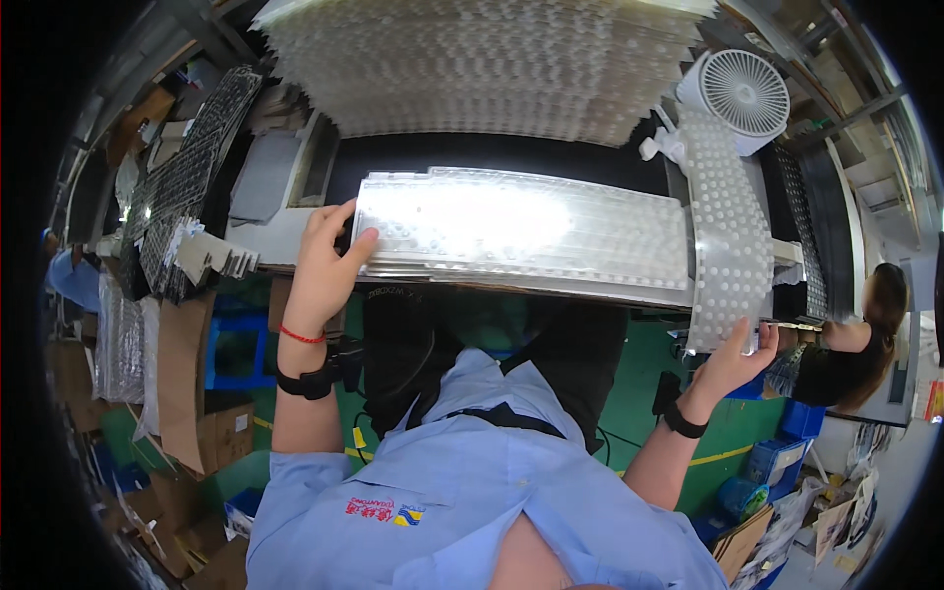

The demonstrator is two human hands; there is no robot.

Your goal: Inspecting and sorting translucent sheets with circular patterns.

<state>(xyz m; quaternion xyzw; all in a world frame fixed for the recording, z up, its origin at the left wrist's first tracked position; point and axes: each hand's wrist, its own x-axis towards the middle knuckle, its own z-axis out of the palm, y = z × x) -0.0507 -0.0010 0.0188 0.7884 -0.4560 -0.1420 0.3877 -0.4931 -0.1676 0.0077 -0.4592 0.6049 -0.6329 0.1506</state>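
Observation:
A stack of long clear plastic sheets (629,231) lies across the table in front of me, glaring with reflected light. My left hand (332,254) grips its left end, the thumb on top and the fingers round the edge. To the right, a translucent strip-like sheet with rows of round dots (733,216) hangs over the table's front edge. At its lower corner is my right hand (736,366), fingertips closed on the sheet's edge. Part of that grip is hidden.
A tall pile of translucent sheets (492,69) stands at the back. A white round fan (744,93) is at the back right, black grid trays (187,187) at the left. Another person (860,344) sits at the far right. Cardboard boxes (226,433) stand on the floor at left.

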